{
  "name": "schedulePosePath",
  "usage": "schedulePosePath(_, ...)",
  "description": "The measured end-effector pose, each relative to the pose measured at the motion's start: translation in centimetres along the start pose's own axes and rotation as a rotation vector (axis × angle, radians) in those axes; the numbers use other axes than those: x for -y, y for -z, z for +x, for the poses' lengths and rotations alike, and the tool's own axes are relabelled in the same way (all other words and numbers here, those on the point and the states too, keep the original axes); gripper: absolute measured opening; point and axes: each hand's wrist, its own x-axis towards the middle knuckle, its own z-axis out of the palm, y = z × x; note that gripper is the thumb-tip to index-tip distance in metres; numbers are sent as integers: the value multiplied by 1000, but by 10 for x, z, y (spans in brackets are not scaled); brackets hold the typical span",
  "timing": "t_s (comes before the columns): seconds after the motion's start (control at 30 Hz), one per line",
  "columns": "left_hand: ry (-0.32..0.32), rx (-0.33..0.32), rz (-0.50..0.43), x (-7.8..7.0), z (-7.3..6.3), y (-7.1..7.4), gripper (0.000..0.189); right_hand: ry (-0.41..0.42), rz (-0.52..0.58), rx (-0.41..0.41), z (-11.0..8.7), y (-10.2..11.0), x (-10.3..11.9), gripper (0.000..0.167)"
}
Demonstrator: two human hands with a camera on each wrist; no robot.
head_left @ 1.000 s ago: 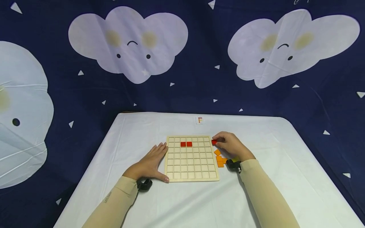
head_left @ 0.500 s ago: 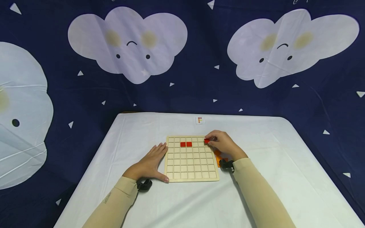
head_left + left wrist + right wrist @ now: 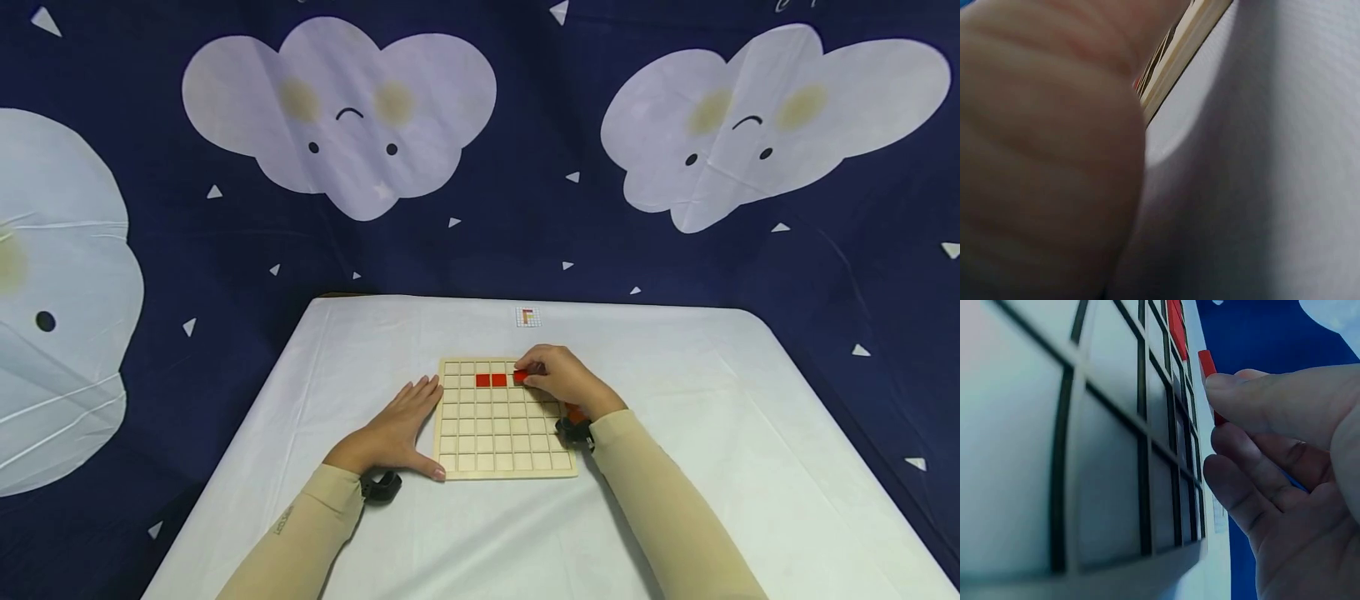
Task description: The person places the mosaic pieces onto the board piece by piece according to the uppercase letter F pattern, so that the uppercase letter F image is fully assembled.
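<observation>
A wooden grid board [image 3: 495, 442] lies flat on the table, with two red square tiles [image 3: 491, 380] side by side in its second row from the far edge. Between thumb and fingers my right hand [image 3: 564, 379] pinches another red tile [image 3: 521, 377], just right of those two. In the right wrist view this pinched red tile [image 3: 1206, 362] stands apart from the board's grid [image 3: 1141, 434]. My left hand [image 3: 397, 425] rests with spread fingers along the board's left edge, its thumb at the near left corner. The left wrist view shows mostly that hand [image 3: 1047, 156] and the board's edge [image 3: 1175, 65].
Orange tiles [image 3: 576, 412] lie right of the board, mostly hidden under my right wrist. A small card with a coloured grid pattern [image 3: 528, 317] lies near the far edge of the white table [image 3: 675, 350]. Behind hangs a dark blue cloth [image 3: 540, 208] with clouds.
My right hand has carried the red tile leftward from beside the board to over its second row. The right forearm now covers more of the orange tiles. The left hand has stayed still.
</observation>
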Motion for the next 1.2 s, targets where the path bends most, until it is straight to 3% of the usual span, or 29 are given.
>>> schedulePosePath(0.23, -4, -1, -6, 0, 0, 0, 147, -10, -2, 33, 7, -6, 4, 24)
schedulePosePath(0.8, 1, -2, -2, 0, -1, -1, 148, -71, -2, 9, 6, -12, 8, 28)
schedulePosePath(0.97, 7, 1, 0, 0, 0, -2, 149, -69, 57, -21, -2, -8, 2, 26)
schedulePosePath(1.2, 7, -2, -9, 0, -1, -1, 148, -127, 155, -101, -19, 5, -7, 23)
